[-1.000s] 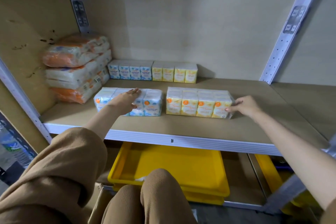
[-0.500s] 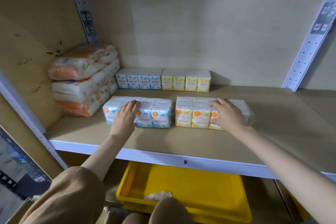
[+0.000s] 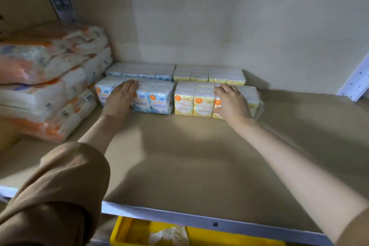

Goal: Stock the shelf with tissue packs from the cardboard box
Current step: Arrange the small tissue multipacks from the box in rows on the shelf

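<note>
A blue tissue pack [image 3: 157, 98] and a yellow tissue pack [image 3: 191, 100] stand side by side deep on the wooden shelf [image 3: 189, 156]. Right behind them, against the back wall, stand another blue pack [image 3: 143, 71] and another yellow pack [image 3: 209, 75]. My left hand [image 3: 120, 99] lies flat over the front blue pack, fingers straight on its top. My right hand [image 3: 231, 102] presses on the front yellow pack with fingers over its top and thumb on its face. The cardboard box is out of view.
A stack of large orange-and-white tissue bundles [image 3: 50, 78] fills the shelf's left end. A yellow tray [image 3: 123, 231] with a crumpled paper sits below the shelf's white front rail [image 3: 199, 219]. A white upright post [image 3: 355, 84] stands at the right.
Both hands have pushed the front blue and yellow packs back until they sit against the rear row. My right hand moved from the yellow pack's end onto its top. The view moved closer.
</note>
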Tool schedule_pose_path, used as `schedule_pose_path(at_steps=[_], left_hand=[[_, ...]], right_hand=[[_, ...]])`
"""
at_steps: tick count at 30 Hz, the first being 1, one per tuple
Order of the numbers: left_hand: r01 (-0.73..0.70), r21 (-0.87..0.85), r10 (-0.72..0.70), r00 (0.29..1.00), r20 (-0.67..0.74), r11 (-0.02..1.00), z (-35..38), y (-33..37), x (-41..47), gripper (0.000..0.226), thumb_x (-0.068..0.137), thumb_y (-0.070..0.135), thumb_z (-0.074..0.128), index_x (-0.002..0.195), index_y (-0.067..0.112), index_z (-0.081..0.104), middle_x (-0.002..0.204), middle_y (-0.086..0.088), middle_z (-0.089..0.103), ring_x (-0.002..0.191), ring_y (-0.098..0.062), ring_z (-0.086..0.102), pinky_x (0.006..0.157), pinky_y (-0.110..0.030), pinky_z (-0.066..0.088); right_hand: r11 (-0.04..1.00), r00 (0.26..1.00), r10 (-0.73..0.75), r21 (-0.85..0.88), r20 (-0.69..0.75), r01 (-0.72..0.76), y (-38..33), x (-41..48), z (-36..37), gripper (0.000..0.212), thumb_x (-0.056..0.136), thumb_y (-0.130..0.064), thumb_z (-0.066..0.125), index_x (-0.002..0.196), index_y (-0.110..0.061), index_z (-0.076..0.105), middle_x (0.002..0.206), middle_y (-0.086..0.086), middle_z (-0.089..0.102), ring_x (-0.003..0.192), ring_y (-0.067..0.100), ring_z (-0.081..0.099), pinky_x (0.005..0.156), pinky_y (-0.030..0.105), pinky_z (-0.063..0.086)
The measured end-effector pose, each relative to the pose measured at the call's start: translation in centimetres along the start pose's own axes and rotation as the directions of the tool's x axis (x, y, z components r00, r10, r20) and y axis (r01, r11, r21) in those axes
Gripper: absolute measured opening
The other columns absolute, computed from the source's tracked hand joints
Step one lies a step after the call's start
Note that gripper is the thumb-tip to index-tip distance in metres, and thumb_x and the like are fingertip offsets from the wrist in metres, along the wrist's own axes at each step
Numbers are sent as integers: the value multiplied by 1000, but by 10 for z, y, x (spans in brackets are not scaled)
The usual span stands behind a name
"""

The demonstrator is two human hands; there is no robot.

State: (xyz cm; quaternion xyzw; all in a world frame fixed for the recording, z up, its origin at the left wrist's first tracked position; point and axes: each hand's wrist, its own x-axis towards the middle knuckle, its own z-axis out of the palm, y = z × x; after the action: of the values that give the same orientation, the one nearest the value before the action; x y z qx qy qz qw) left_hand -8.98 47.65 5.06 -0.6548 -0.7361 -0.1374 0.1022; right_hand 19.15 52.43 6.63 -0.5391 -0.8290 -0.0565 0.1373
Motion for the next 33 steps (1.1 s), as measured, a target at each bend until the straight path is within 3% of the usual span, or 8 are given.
schedule_pose_path(at_steps=[11, 17, 21, 27, 33], left_hand=[[16, 53, -14, 999, -37, 998, 7, -2, 20, 65, 68, -15, 63, 129, -5, 43, 133, -26, 47, 123, -39, 45, 102, -47, 35], [67, 70, -77, 986, 150, 995, -17, 5, 26, 56, 75, -5, 65, 127, 1, 44, 133, -18, 43, 123, -36, 45, 95, -47, 44], [59, 68, -71, 979, 193, 996, -43, 7, 12, 49, 82, 6, 62, 130, 7, 49, 136, -16, 47, 124, -33, 48, 100, -39, 41], [141, -17, -131, 951, 281, 990, -70, 21, -67, 43, 85, 17, 62, 128, 16, 54, 136, -9, 54, 124, -27, 51, 102, -34, 41], [176, -28, -156, 927, 341, 984, -89, 10, -186, 35, 87, 24, 61, 121, 18, 58, 130, -2, 58, 117, -26, 55, 98, -38, 46]], right_hand=[[999, 1000, -6, -32, -14, 6, -10, 20, 12, 54, 81, -13, 66, 130, -8, 45, 135, 8, 47, 126, 26, 39, 98, 32, 36], [999, 996, -4, -52, 94, 9, -12, 22, -10, 50, 77, -16, 72, 122, -5, 51, 129, 12, 50, 121, 29, 45, 89, 36, 45], [999, 994, -24, -32, 109, 27, -17, 15, -27, 40, 81, -12, 67, 120, -7, 57, 125, 12, 53, 118, 30, 49, 89, 37, 46], [971, 961, -201, 171, 190, 169, -64, -33, -35, 36, 81, -15, 63, 118, -13, 60, 123, 10, 58, 112, 29, 54, 90, 34, 46], [843, 840, -489, 372, 234, 387, -139, -104, -47, 33, 83, -18, 62, 116, -12, 63, 117, 7, 62, 109, 23, 55, 88, 29, 42]])
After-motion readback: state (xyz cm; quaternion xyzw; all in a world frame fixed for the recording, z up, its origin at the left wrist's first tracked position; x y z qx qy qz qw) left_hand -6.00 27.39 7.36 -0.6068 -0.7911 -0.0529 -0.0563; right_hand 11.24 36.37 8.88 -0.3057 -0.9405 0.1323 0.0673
